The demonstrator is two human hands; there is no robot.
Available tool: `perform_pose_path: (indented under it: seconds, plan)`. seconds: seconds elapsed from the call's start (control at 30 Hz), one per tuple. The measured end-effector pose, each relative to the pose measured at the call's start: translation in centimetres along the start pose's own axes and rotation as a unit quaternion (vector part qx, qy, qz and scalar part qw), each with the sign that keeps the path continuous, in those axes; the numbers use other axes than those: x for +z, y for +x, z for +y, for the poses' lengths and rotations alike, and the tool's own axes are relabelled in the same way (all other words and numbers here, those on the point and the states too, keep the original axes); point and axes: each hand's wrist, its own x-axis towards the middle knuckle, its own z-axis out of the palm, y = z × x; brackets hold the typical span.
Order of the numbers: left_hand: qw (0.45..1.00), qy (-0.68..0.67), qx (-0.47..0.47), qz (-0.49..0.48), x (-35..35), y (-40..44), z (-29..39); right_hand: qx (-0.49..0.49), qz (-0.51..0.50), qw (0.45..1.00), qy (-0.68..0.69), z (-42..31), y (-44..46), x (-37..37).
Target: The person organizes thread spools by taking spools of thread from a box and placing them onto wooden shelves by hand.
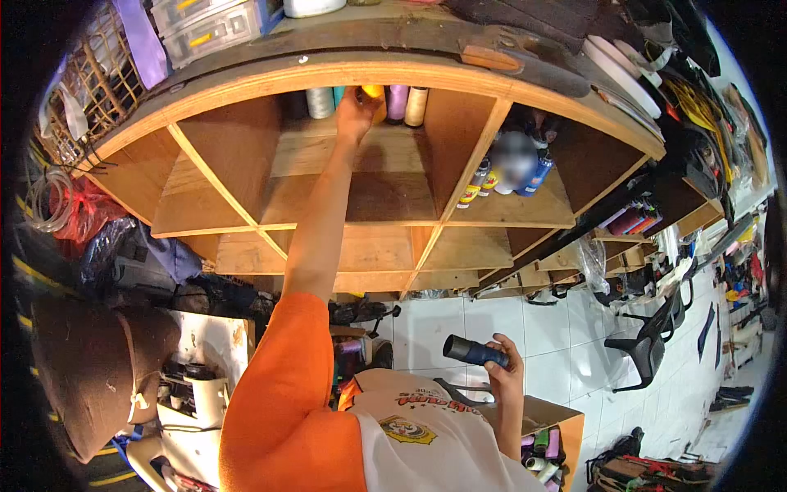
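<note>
Reaching with its arm straight, the left hand (355, 119) touches a yellow-orange spool (378, 109) inside a brown wooden compartment (393, 156); hidden fingertips leave its grip uncertain. The right hand (506, 369) clamps a navy-black cylinder (474, 351). Bare boards front the spool row.

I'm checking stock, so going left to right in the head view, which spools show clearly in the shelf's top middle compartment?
Pale grey cylindrical spool, teal cylindrical spool, yellow-orange cylindrical spool, purple cylindrical spool, cream cylindrical spool.
</note>
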Motion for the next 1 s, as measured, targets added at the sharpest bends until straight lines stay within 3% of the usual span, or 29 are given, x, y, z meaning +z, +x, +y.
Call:
perform_pose_path:
  seconds: [0.07, 0.17, 0.43, 0.57, 0.67, 0.7, 0.73, 0.77, 0.8, 0.87, 0.9, 1.0]
  plan:
    - [1.000, 0.010, -0.009, 0.005, 0.6, -1.2, 0.8, 0.019, 0.020, 1.000, -0.012, -0.1, -0.8, -0.4]
    - [0.963, 0.248, 0.096, 0.051, -0.2, -0.9, 3.0, 0.005, 0.000, 1.000, -0.017, 1.0, 0.8, 0.2]
    - [0.976, 0.187, 0.057, 0.092, 0.5, -1.7, 0.9, 0.012, 0.030, 0.998, -0.055, -0.4, 0.5, 1.4]
    - [0.954, 0.243, 0.087, 0.150, 0.2, -3.6, 2.9, 0.000, 0.027, 0.991, -0.134, -0.8, 1.1, 2.1]
    - [0.977, 0.208, -0.010, 0.050, -1.4, -8.8, 9.2, -0.036, 0.033, 0.967, -0.252, -2.6, 2.5, 4.7]
    - [0.986, 0.073, -0.078, -0.124, -2.6, -11.4, 11.9, -0.068, 0.027, 0.956, -0.284, -3.1, 3.2, 5.5]
    - [0.983, 0.069, -0.026, -0.167, -2.8, -14.8, 15.3, -0.100, 0.021, 0.943, -0.316, -3.5, 3.9, 6.2]
    - [0.957, 0.025, -0.069, -0.280, -3.4, -17.8, 17.9, -0.131, 0.016, 0.929, -0.346, -4.0, 4.6, 7.1]
    - [0.929, 0.033, 0.127, -0.346, -3.6, -20.1, 18.1, -0.163, 0.004, 0.911, -0.380, -4.8, 5.3, 8.3]
    - [0.898, 0.106, 0.080, -0.419, -4.9, -23.5, 22.9, -0.205, -0.022, 0.878, -0.433, -7.1, 6.4, 11.6]
    - [0.894, 0.130, 0.140, -0.406, -5.2, -24.4, 23.4, -0.221, -0.045, 0.876, -0.427, -7.8, 6.8, 13.0]
    - [0.920, 0.213, 0.161, -0.288, -6.0, -25.4, 23.5, -0.270, -0.077, 0.849, -0.448, -8.3, 8.0, 16.0]
